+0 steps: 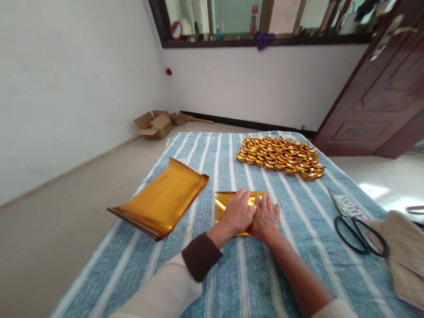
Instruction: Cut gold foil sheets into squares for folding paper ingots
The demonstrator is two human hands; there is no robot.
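A sheet of shiny gold foil paper (221, 205) lies on the cloth-covered table in front of me. My left hand (236, 213) rests on its middle, fingers stretched forward and the thumb side against my right hand. Flat on the right part of the sheet is my right hand (266, 216), fingers extended over the paper and covering much of that side. Neither hand holds anything that I can see. Left of them lies a stack of larger gold foil sheets (162, 194) with curled edges. Beyond my hands, folded gold paper ingots (280, 154) sit in close rows.
Black-handled scissors (359, 234) lie at the right, beside a beige cloth item (406, 251). A blue and white striped cloth (212, 265) covers the table. An open cardboard box (159, 126) stands on the floor far left, and a brown door (374, 97) at right.
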